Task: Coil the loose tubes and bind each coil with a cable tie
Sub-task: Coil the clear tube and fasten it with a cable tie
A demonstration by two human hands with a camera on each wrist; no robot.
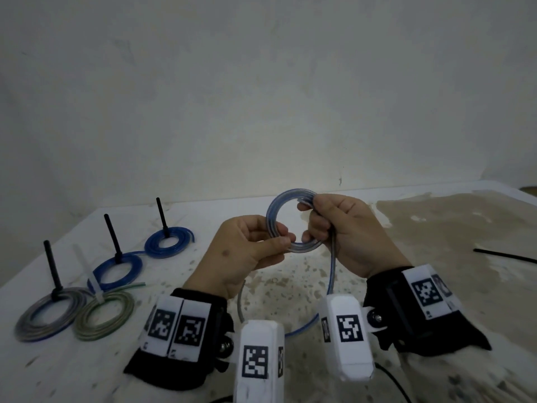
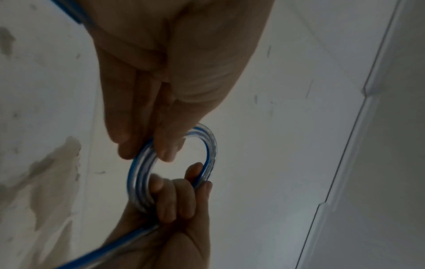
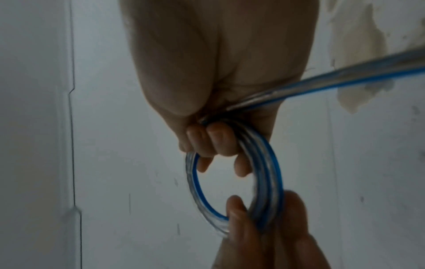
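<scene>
Head view: the tube's loose tail [image 1: 331, 274] drops behind the wrist cameras, partly hidden, while left hand [image 1: 247, 251] and right hand [image 1: 345, 228] grip the clear blue-striped coil [image 1: 279, 210] above the table [image 1: 290, 286]; left-wrist view: blurred, left fingers [image 2: 128, 131] pinch the coil; right-wrist view: right fingers [image 3: 218, 140] curl through it.

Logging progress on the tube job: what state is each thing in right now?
Clear-blue tube: partly coiled, untied, tail hanging loose.
Left hand: pinches the coil.
Right hand: grips the coil.
Four coils on table: each bound with a tie.
Black cable tie: lying loose, unused.
</scene>
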